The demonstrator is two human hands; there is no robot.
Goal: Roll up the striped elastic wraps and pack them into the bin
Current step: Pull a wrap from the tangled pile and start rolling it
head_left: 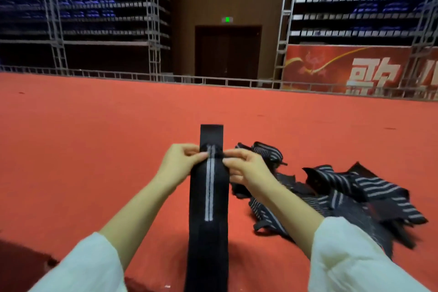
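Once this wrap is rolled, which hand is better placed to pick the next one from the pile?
Probably the right hand: the pile of striped wraps lies directly beside it on the red carpet, while the left hand sits across the stretched-out wrap, farther away.

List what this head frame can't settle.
Head view only:
- Bin: not in frame.
- Held wrap: near end cut off by the bottom edge.
- Whether a roll is started: fingertips of left hand and right hand cover that spot.
- Pile of wraps: tangled, near edge blurred; count unclear.
- Banner: text cut by the right edge.
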